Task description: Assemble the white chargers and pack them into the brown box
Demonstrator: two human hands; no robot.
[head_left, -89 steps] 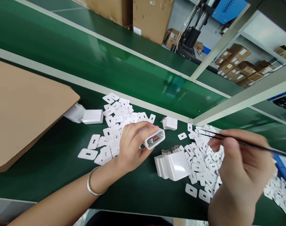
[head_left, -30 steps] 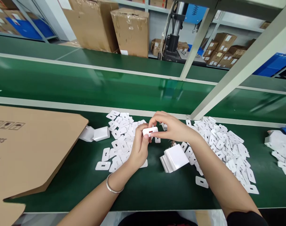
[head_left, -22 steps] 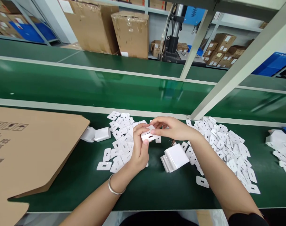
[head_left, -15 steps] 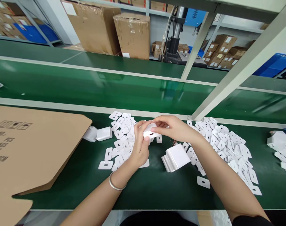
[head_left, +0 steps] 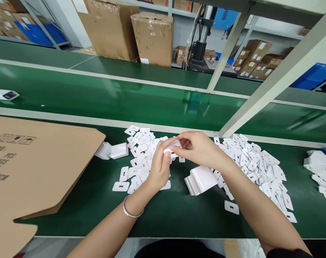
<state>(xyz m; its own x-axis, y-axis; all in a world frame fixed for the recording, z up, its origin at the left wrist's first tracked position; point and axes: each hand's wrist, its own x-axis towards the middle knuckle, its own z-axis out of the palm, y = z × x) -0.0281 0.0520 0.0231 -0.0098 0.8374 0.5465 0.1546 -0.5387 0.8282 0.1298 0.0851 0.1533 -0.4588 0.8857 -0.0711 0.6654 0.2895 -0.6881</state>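
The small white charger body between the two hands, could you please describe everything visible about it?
The charger body is a small, smooth white block with rounded edges, apparently plastic. Both hands grip it just above the green bench mat: the left hand wraps it from below with the thumb on its near end, and the right hand pinches it from the right and above. Fingers hide most of it, so only the top and near end show. It sits over the pile of flat white plates; whether it touches them cannot be told.

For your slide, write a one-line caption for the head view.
Both hands, left hand and right hand, hold a white charger body above scattered white cover plates.
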